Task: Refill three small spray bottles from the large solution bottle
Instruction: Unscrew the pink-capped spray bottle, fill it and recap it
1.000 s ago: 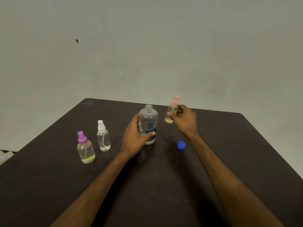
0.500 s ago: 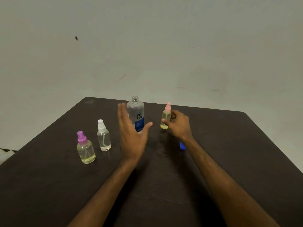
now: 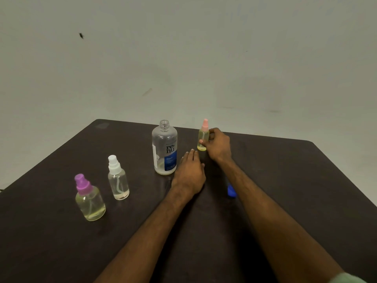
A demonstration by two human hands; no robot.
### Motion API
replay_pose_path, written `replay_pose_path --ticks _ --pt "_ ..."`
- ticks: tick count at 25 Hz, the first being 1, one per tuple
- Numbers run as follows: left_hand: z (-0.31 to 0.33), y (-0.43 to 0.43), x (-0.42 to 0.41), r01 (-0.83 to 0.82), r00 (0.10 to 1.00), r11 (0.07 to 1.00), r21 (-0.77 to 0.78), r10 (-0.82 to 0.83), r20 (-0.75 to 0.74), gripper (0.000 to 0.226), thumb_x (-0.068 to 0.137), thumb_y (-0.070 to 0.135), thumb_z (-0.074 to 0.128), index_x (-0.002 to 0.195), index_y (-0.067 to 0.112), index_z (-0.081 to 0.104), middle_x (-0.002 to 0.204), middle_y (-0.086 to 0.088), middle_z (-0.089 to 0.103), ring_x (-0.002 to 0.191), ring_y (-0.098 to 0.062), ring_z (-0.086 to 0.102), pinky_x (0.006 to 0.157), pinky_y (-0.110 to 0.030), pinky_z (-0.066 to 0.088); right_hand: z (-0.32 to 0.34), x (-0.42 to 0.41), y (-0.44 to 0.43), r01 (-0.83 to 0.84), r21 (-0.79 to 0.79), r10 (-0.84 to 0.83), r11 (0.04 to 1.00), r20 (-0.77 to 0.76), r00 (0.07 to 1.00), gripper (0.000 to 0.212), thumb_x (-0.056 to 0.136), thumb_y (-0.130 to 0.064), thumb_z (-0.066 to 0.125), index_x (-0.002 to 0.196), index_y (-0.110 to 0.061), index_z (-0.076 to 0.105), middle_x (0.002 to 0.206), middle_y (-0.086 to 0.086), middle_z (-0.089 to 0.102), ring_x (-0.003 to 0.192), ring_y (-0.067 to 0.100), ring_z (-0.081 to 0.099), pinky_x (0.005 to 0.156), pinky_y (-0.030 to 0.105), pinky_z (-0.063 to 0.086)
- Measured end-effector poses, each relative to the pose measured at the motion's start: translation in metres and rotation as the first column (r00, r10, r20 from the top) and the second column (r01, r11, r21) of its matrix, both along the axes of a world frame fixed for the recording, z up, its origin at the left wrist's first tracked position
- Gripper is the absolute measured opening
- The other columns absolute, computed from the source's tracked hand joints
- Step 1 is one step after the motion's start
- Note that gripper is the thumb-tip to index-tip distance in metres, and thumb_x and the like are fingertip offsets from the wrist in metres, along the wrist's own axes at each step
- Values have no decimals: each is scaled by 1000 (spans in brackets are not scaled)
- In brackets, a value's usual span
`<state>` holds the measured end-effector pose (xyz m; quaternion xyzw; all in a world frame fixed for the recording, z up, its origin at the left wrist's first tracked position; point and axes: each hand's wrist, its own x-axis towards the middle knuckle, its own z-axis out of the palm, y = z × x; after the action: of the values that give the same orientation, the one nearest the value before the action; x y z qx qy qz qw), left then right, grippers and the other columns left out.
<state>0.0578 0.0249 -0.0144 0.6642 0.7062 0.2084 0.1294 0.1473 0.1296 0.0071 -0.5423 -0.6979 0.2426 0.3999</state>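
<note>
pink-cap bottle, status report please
Right grip holds pink-cap bottle, upright, cap on. Left grip open, beside big bottle, uncapped. Blue cap lies near right forearm.

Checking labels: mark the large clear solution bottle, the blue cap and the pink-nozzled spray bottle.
Large clear plastic solution bottle [image 3: 170,160]: head view, blue label.
Small blue plastic cap [image 3: 231,190]: head view, visible top.
Slim clear spray bottle with pink nozzle [image 3: 203,135]: head view, upper body.

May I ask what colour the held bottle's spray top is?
The spray top is pink; head view.
</note>
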Motion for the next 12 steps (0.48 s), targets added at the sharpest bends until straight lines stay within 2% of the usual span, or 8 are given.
replay_pose_path --ticks 5,10,12 --pt "-7 9 0 4 999 1000 -17 -5 -44 57 108 32 29 158 7 14 167 -10 13 155 -22 10 126 -36 11 -1 -19 51 54 -7 -54 999 13 998 45 88 -23 73 127 -7 58 121 11 68 108 25 65 90 33 50" --pt "-5 11 -1 2 997 1000 -25 -4 -77 57 109 33 27 158 9 11 168 -9 9 155 -21 7 126 -35 7 -3 -34 75 101 -10 -101 995 30 994 51 85 -37 75 120 -7 55 118 10 66 104 25 64 80 29 48" --pt "-4 12 0 4 996 999 -35 -7 -91 57 109 33 27 158 9 11 168 -8 8 155 -21 6 125 -35 6 -5 -38 82 114 -6 -114 993 31 993 50 86 -35 74 122 -7 54 120 10 64 106 25 63 83 31 49"
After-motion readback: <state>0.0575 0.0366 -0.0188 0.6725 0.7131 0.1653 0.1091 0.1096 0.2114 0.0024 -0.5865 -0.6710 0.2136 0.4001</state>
